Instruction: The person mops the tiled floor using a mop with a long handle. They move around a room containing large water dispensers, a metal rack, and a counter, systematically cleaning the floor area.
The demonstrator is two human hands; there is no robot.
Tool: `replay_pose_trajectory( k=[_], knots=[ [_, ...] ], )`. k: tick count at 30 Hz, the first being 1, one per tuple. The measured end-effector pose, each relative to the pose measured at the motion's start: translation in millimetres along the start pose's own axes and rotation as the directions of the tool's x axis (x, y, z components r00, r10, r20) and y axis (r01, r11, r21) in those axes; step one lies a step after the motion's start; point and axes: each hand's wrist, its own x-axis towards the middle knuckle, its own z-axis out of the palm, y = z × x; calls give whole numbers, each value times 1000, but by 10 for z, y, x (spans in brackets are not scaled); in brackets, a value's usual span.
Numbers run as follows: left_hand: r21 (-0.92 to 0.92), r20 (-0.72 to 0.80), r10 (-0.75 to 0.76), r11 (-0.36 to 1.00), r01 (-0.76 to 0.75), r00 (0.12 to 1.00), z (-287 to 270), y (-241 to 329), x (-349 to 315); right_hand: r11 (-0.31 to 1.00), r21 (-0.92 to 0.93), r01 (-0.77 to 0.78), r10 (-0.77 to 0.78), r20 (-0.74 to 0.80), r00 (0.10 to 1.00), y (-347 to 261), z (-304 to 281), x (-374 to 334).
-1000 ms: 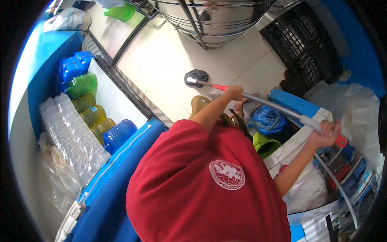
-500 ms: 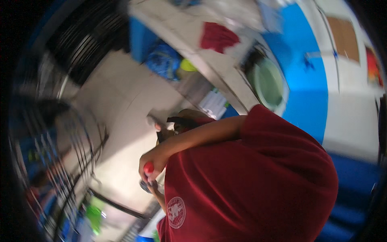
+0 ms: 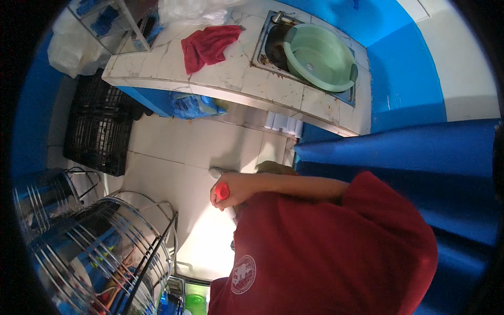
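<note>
My right hand (image 3: 232,190) is closed round a slim object with a rounded red end (image 3: 222,191), held in front of my dark red shirt (image 3: 336,247). The red end sticks up out of the fist. A pale part shows just below the fingers, but I cannot make out its kind. My right forearm stretches across from the shirt's sleeve, above the tiled floor (image 3: 173,184). My left hand is hidden behind the shirt. A small dark thing shows at the shirt's edge below the right hand, too little of it to name.
A tiled counter (image 3: 131,68) carries a red cloth (image 3: 207,47) and a sink with a green basin (image 3: 320,63). Black crates (image 3: 100,123) stand left. A metal wire rack (image 3: 152,252) is at lower left. A blue curtain (image 3: 409,152) hangs right.
The view has turned, bringing the counter and basin higher and the curtain further in. My left hand, seen beside the right before, has gone out of sight. The right still grips the red-ended object.
</note>
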Motion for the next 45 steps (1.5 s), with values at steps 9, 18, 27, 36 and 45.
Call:
replay_pose_trajectory(
  k=[9, 18, 27, 36, 45],
  knots=[
    [86, -9, 113, 990, -111, 994, 535, 388, -647, 982, -74, 173, -171, 28, 985, 150, -29, -1359],
    [220, 59, 212, 950, -220, 975, 822, 640, -1206, 663, -224, 714, -742, -68, 667, -297, -308, -2119],
    [367, 236, 469, 768, -525, 851, 794, 1253, -717, 587, -213, 781, -795, 32, 606, -510, -230, -2787],
    [127, 418, 634, 668, -733, 651, 693, 2048, -383, 722, -109, 683, -690, -44, 722, -462, -324, -2552],
    [154, 674, 415, 731, -665, 612, 567, 2177, 436, 935, -41, 352, -353, -178, 918, -379, -583, -1793]
  ],
)
